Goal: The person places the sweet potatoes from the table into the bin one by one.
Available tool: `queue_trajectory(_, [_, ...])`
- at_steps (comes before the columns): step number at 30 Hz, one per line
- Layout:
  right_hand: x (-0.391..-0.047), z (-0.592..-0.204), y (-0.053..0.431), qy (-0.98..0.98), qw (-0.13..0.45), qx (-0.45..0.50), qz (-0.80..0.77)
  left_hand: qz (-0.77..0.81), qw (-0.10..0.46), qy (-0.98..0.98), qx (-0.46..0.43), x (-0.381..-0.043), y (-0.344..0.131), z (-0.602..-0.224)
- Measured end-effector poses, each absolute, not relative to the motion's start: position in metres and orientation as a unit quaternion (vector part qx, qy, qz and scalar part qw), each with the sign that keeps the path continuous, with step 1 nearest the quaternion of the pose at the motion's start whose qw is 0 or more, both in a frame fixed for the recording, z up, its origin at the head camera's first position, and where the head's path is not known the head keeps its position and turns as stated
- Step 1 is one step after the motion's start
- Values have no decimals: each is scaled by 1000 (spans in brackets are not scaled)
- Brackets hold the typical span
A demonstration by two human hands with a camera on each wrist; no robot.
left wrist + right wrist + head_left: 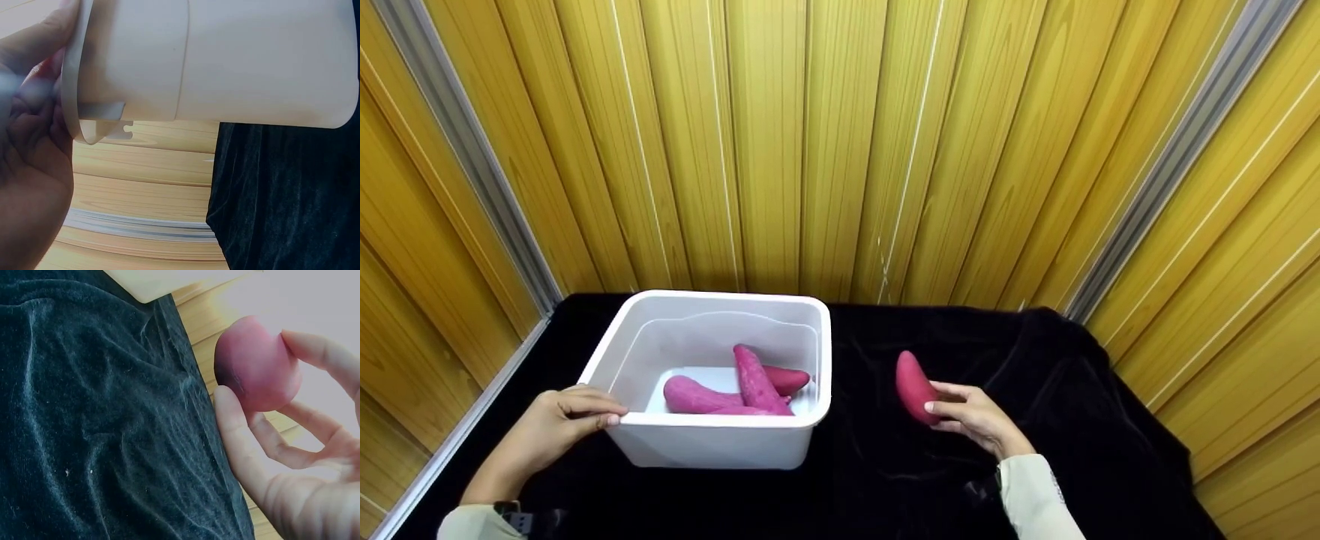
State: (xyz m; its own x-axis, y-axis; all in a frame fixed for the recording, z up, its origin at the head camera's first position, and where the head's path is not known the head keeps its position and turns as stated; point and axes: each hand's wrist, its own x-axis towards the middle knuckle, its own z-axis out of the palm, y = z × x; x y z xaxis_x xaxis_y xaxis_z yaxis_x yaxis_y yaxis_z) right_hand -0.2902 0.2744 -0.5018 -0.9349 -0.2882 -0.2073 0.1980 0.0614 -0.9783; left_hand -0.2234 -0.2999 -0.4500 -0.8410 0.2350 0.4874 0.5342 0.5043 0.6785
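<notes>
My right hand point(971, 416) holds a red-skinned sweet potato point(913, 386) over the black cloth, right of a white plastic bin point(720, 444). In the right wrist view, thumb and fingers grip the sweet potato point(256, 363) from its sides, and one rounded end faces the camera. At the bin's near left corner, my left hand point(559, 420) pinches the rim. The left wrist view shows the bin's outer wall point(253, 62) beside that hand point(34, 152). Several sweet potatoes lie inside the bin, one purplish one point(757, 379) leaning across the others; the front wall partly hides them.
Black velvety cloth point(885, 480) with wrinkles covers the table under the bin. Yellow wood-patterned panels point(840, 150) stand behind and at both sides, with grey metal strips point(1170, 165) at the corners.
</notes>
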Motion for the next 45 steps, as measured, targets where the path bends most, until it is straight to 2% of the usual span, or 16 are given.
queue_trajectory(28, [-277,-493,250,707,224,-85,-666,-439,169,-853,-228,-222,-301,-448])
queue_trajectory(45, [-271,-471,240,714,231,-119,-650,-442,171,-854,-216,-222,-300,-449])
